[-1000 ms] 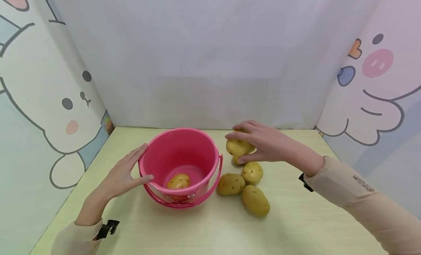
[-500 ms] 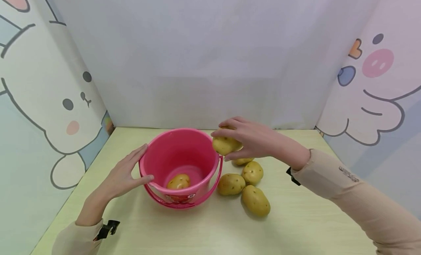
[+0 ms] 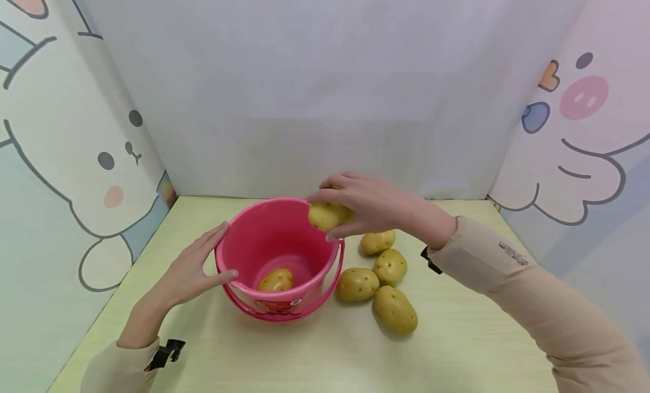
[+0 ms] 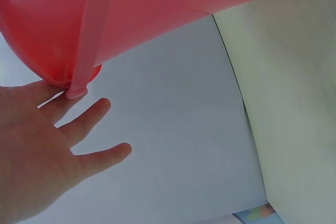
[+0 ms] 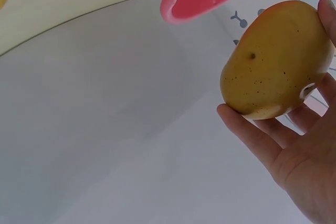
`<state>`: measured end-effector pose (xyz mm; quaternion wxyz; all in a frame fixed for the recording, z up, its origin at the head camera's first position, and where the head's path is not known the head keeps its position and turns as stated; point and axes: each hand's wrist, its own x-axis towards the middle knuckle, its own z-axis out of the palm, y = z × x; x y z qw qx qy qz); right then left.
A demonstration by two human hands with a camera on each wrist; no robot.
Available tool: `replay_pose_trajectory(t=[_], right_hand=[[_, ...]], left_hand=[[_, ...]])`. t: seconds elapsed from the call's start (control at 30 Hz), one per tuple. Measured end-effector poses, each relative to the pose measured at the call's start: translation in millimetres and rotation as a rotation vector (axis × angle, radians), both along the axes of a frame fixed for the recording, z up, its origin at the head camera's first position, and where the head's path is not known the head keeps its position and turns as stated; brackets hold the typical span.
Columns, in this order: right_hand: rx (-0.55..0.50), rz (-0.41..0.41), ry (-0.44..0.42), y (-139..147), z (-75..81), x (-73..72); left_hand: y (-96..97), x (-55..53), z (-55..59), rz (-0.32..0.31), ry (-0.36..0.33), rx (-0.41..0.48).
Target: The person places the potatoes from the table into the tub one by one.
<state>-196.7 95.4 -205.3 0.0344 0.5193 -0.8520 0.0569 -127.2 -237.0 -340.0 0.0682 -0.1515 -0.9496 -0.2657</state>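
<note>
A pink bucket (image 3: 279, 226) stands upright on the table, its handle (image 3: 332, 280) hanging down toward the front. My left hand (image 3: 190, 269) touches the bucket's left rim, with straight fingers spread, as the left wrist view shows. One yellow-brown potato (image 3: 276, 280) lies on the bucket's floor. Up over the right rim, my right hand (image 3: 368, 204) grips another potato (image 5: 275, 61) between thumb and fingers. Right of the bucket, several more potatoes rest on the table: one at the back (image 3: 377, 242), and others nearer the front, such as the potato (image 3: 395, 309) closest to me.
The pale wooden table (image 3: 457, 336) ends at a plain white back wall (image 3: 325, 100). Side panels with cartoon animals, a left panel (image 3: 61, 156) and a right panel (image 3: 584, 156), close in both sides. A black strap piece (image 3: 167, 353) sticks out at the left wrist.
My right hand has carried the potato leftward, from above the others to over the bucket's right rim, uncovering the rear potato. My left hand and the bucket stay put.
</note>
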Motion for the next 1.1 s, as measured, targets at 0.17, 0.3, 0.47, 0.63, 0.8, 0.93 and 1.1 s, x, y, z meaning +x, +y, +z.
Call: replay_pose_trajectory(t=[0.17, 0.3, 0.47, 0.63, 0.8, 0.93, 1.1], right_hand=[[0.011, -0.01, -0.038, -10, 4.9, -2.1], [0.025, -0.018, -0.072, -17, 8.2, -5.0], [0.018, -0.001, -0.111, -26, 11.7, -9.8], [0.031, -0.008, -0.146, -35, 15.6, -13.3], [0.048, -0.021, -0.162, -45, 16.5, -16.4], [0.066, -0.04, -0.18, -53, 17.0, -18.0], [0.085, -0.049, -0.2, -65, 16.3, -20.8]], left_hand=[[-0.3, -0.3, -0.9, -0.002, 0.001, 0.002], [-0.3, -0.9, -2.0, -0.004, 0.005, 0.006], [-0.5, -0.5, -1.2, -0.007, 0.007, 0.002], [-0.3, 0.0, -1.5, -0.006, 0.013, -0.003], [-0.6, -0.3, -2.6, -0.008, 0.018, -0.005], [-0.6, 0.0, -1.7, -0.011, 0.012, -0.004], [-0.5, 0.1, -0.6, -0.014, 0.012, -0.005]])
